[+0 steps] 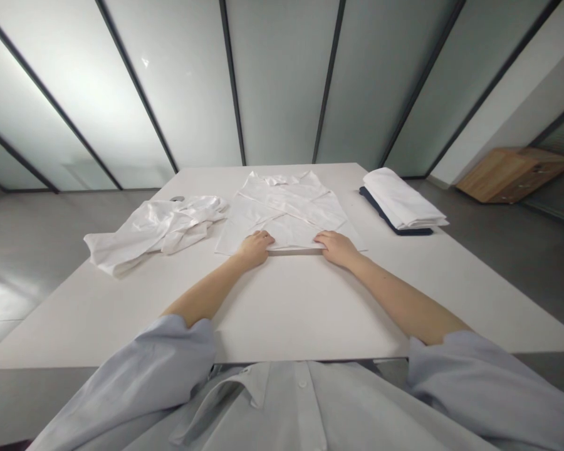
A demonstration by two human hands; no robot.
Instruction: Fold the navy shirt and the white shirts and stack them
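Observation:
A white shirt point(291, 216) lies spread on the table, its collar end away from me and its sleeves folded in across the body. My left hand point(256, 247) is closed on the near hem, left of the middle. On the right part of the same hem, my right hand point(337, 247) is closed too, fingers on top of the cloth. Both thumbs are hidden. Between the hands the hem looks slightly raised, with a thin shadow below it.
Left of the shirt lies a crumpled white garment point(157, 228), hanging partly over the table's left edge. A folded white stack point(402, 199) rests on dark folded cloth point(413, 232) at the right. The white table point(305, 313) stands before frosted glass panels; a wooden cabinet point(510, 175) is far right.

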